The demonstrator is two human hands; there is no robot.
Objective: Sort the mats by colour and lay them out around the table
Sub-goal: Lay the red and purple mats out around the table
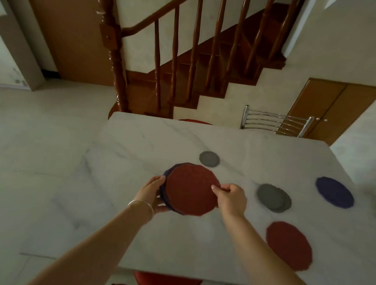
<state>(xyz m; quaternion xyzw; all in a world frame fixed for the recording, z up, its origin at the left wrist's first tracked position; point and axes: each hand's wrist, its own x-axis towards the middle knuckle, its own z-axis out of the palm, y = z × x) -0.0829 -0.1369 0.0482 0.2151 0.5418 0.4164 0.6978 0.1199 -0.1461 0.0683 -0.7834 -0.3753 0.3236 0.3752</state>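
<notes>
Both hands held a stack of mats (173, 188) above the table (136, 141). The left hand (151, 193) gripped the stack's left edge from beneath; the right hand (231, 199) pinched the rim of the top red mat (191, 189). Right of the stack on the table lay a small grey mat (209, 158), a grey pile (273, 197), a blue mat (334, 192) and a red mat (288, 245)

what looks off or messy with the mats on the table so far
Little stands out. The grey pile right of the hands is slightly fanned, its mats not squared up. The stack held by the left hand still mixes colours: a red mat on top, pinched by the right hand, with blue edges showing beneath. Nothing looks spilled or damaged.
</notes>
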